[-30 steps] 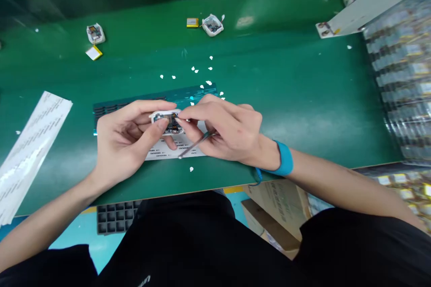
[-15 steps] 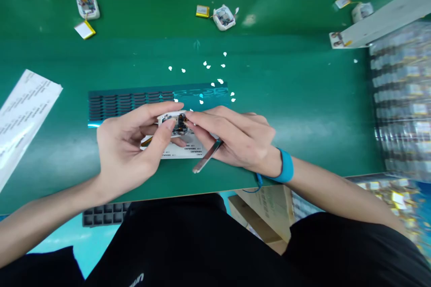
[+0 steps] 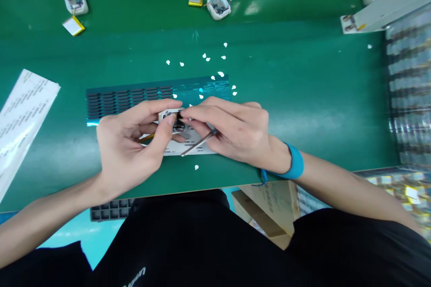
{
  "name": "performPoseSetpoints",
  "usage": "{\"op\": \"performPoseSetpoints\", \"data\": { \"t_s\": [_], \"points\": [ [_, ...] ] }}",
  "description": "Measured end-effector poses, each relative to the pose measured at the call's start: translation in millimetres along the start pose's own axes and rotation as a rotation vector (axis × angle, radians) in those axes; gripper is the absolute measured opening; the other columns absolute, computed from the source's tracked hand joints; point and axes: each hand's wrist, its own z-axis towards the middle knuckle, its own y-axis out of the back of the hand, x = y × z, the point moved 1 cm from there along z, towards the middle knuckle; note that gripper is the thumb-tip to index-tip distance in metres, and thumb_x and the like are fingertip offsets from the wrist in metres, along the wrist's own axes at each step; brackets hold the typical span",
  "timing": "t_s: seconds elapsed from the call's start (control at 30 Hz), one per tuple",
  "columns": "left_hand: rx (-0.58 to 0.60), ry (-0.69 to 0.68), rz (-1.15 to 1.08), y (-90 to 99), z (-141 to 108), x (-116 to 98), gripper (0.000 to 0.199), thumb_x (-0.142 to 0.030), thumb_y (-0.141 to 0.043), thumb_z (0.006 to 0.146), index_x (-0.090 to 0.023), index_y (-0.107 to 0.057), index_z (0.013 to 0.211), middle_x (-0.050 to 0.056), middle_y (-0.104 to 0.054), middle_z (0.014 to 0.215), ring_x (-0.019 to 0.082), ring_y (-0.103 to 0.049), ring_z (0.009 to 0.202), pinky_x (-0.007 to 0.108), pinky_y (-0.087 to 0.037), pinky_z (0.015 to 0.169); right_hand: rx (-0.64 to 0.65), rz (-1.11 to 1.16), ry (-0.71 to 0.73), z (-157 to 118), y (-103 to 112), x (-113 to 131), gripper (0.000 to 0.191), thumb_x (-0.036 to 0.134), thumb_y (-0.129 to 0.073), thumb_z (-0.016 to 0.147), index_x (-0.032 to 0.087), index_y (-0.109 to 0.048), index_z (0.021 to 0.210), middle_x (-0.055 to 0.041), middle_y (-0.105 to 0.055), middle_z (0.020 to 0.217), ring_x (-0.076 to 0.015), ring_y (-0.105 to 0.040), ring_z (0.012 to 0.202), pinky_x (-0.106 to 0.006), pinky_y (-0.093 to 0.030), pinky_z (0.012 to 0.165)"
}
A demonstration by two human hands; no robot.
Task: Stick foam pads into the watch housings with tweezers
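My left hand (image 3: 129, 148) is closed around a small white watch-like housing (image 3: 162, 116) with a circuit board showing inside. The left thumb presses on the board, and a yellow-edged battery (image 3: 147, 137) shows under the fingers. At the housing's right side, my right hand (image 3: 237, 132) has its thumb and index fingertips together against the board; whatever is between them is too small to make out. A slim metal tool like tweezers (image 3: 198, 143) is tucked in that hand's other fingers, pointing down-left. Beneath both hands lies a printed white sheet (image 3: 193, 147).
A blue-green film with dark strips (image 3: 117, 98) lies behind my hands, with several small white stickers (image 3: 208, 59) scattered around. Open housings (image 3: 218, 5) with batteries (image 3: 195, 0) sit along the back. A white sheet (image 3: 27, 112) is left; clear trays (image 3: 411, 98) stand right.
The metal tool has swung to a flatter angle, and my right fingertips have moved slightly left over the board. A small white sticker now shows below my hands. The view has shifted a little.
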Motion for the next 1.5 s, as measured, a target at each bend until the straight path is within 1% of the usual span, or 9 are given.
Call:
{"op": "performPoseSetpoints", "data": {
  "t_s": [0.27, 0.5, 0.6, 0.7, 0.83, 1.0, 1.2, 1.33, 1.5],
  "points": [
    [-0.018, -0.009, -0.076, -0.6, -2, -6, 0.023, -0.014, -0.077, 0.096, -0.033, -0.086, 0.104, -0.005, -0.084, 0.090, 0.015, -0.078, 0.065, 0.023, -0.069, 0.059, -0.043, 0.010, 0.012, -6, 4, -1, 0.022, 0.013, -0.062, 0.108, 0.024, -0.076, 0.121, 0.0010, -0.082, 0.098, -0.0096, -0.077, 0.082, -0.019, -0.059, 0.068],
    [-0.013, -0.002, 0.011, -0.9, -1, 0, 0.010, -0.019, -0.080, 0.095, -0.028, -0.084, 0.099, -0.003, -0.082, 0.083, 0.015, -0.078, 0.060, 0.022, -0.063, 0.050, 0.104, 0.049, -0.044, -3, 4, -3, 0.025, 0.020, -0.053, 0.115, 0.024, -0.077, 0.120, 0.0018, -0.081, 0.101, -0.0078, -0.075, 0.082, -0.020, -0.051, 0.058],
    [0.006, -0.009, 0.010, 1.3, 4, 3, 0.010, -0.017, -0.082, 0.091, -0.027, -0.082, 0.093, -0.003, -0.080, 0.080, 0.013, -0.075, 0.057, 0.022, -0.062, 0.050, 0.149, 0.124, -0.089, 2, 4, -4, 0.025, 0.024, -0.054, 0.116, 0.024, -0.079, 0.116, 0.0020, -0.081, 0.101, -0.0081, -0.074, 0.082, -0.021, -0.055, 0.064],
    [0.067, 0.054, -0.049, 4.7, 9, 5, 0.013, -0.017, -0.081, 0.090, -0.028, -0.083, 0.094, -0.002, -0.079, 0.081, 0.014, -0.074, 0.055, 0.025, -0.063, 0.049, 0.103, 0.175, -0.103, 7, 6, -5, 0.022, 0.023, -0.058, 0.113, 0.022, -0.080, 0.111, 0.0004, -0.081, 0.100, -0.0108, -0.075, 0.084, -0.024, -0.061, 0.072],
    [0.230, 0.072, -0.186, 6.5, 14, 7, 0.010, -0.022, -0.083, 0.090, -0.029, -0.087, 0.096, -0.002, -0.077, 0.069, 0.017, -0.068, 0.043, 0.027, -0.055, 0.038, -0.006, 0.154, -0.114, 8, 6, -7, 0.021, 0.023, -0.060, 0.112, 0.022, -0.081, 0.110, -0.0003, -0.081, 0.100, -0.0117, -0.075, 0.082, -0.025, -0.061, 0.072],
    [0.289, 0.193, -0.313, 4.7, 17, 10, 0.006, -0.025, -0.089, 0.089, -0.024, -0.083, 0.088, -0.004, -0.069, 0.056, 0.014, -0.065, 0.039, 0.022, -0.053, 0.040, -0.005, 0.151, 0.003, 7, 9, -14, 0.026, 0.009, -0.058, 0.109, 0.022, -0.080, 0.113, 0.0017, -0.082, 0.108, -0.0086, -0.076, 0.085, -0.020, -0.053, 0.062],
    [0.302, 0.299, -0.398, 5.7, 17, 14, 0.014, -0.025, -0.093, 0.085, -0.020, -0.081, 0.090, -0.003, -0.070, 0.064, 0.011, -0.060, 0.038, 0.021, -0.050, 0.035, 0.161, 0.017, 0.126, 8, 13, -25, 0.030, 0.017, -0.048, 0.116, 0.026, -0.071, 0.134, 0.0032, -0.077, 0.110, -0.0058, -0.073, 0.089, -0.018, -0.043, 0.057],
    [0.315, 0.288, -0.357, 5.6, 18, 12, 0.011, -0.016, -0.089, 0.085, -0.019, -0.078, 0.087, -0.004, -0.066, 0.061, 0.009, -0.057, 0.036, 0.020, -0.049, 0.036, 0.206, 0.004, 0.189, 10, 18, -31, 0.033, 0.009, -0.042, 0.115, 0.024, -0.071, 0.120, 0.0048, -0.076, 0.105, -0.0044, -0.071, 0.081, -0.021, -0.034, 0.052],
    [0.269, 0.144, -0.223, 4.7, 15, 8, 0.011, -0.010, -0.079, 0.088, -0.021, -0.080, 0.085, -0.004, -0.066, 0.059, 0.009, -0.055, 0.038, 0.020, -0.045, 0.035, 0.191, 0.039, 0.162, 11, 18, -26, 0.025, 0.013, -0.047, 0.115, 0.022, -0.070, 0.111, 0.0055, -0.076, 0.100, -0.0047, -0.072, 0.078, -0.021, -0.035, 0.052]
  ]
}}
